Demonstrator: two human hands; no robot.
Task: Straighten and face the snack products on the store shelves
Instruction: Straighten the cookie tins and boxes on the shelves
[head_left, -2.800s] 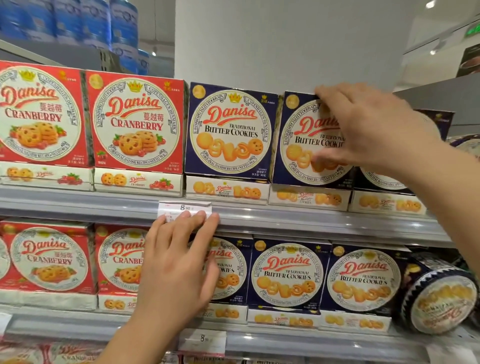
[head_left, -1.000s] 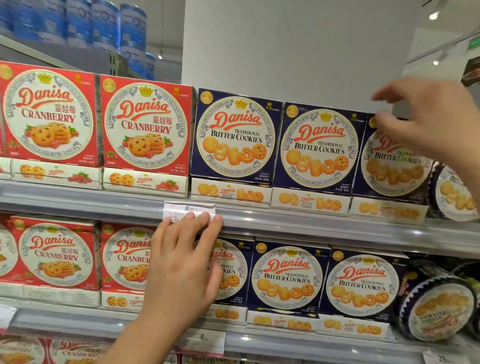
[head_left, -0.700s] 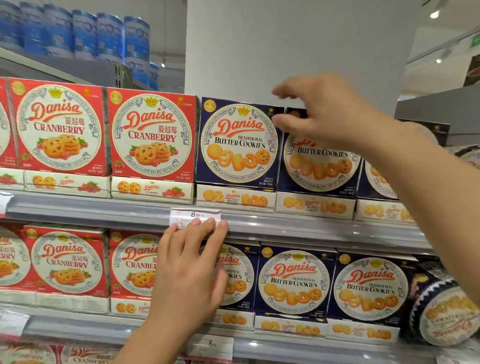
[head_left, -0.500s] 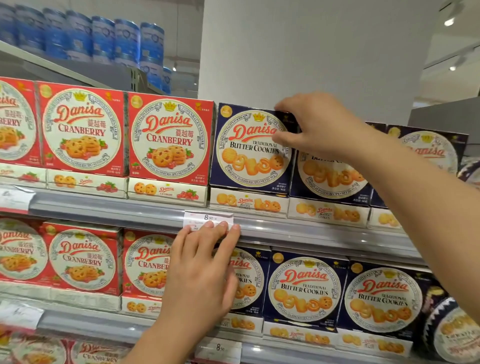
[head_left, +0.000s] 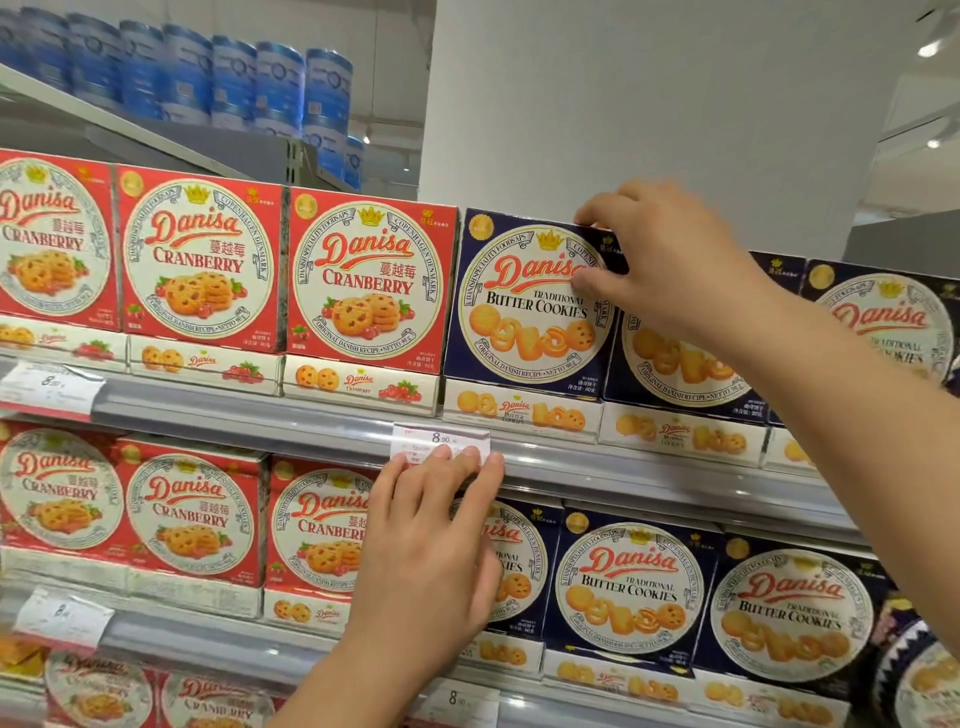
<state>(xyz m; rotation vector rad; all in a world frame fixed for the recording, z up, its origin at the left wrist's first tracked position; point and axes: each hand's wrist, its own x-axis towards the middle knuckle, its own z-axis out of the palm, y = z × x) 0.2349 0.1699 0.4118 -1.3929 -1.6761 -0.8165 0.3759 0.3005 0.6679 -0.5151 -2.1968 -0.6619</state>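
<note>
Up on the top shelf, the right hand (head_left: 670, 265) pinches the upper right corner of the first blue cookie box (head_left: 524, 306), thumb flat on the printed front and the other fingers hooked over the top edge. That box stands just right of the last red cranberry box (head_left: 363, 280), their sides apparently touching, and its front looks nearly flush with the red row. The left hand (head_left: 431, 545) lies below that blue box, fingers together and flat, with the tips pressing the price tag (head_left: 441, 441) on the shelf rail (head_left: 234, 415); it grips nothing. The main risk, as I judge it, is a pull at one high corner: the box could twist or tip forward off its white base tray (head_left: 519, 410) and drop past the rail. A sideways shove could also push the red neighbour out of line, or catch the next blue box (head_left: 685, 364) to its right, which sits partly hidden behind the wrist, so I cannot tell how square it is. Above the blue box there is open air against the white pillar (head_left: 623, 104), so lifting is free. To either side of it there is no slack, and forward the only stop is the low rail lip. The leaning left hand could also peel the tag loose.
</note>
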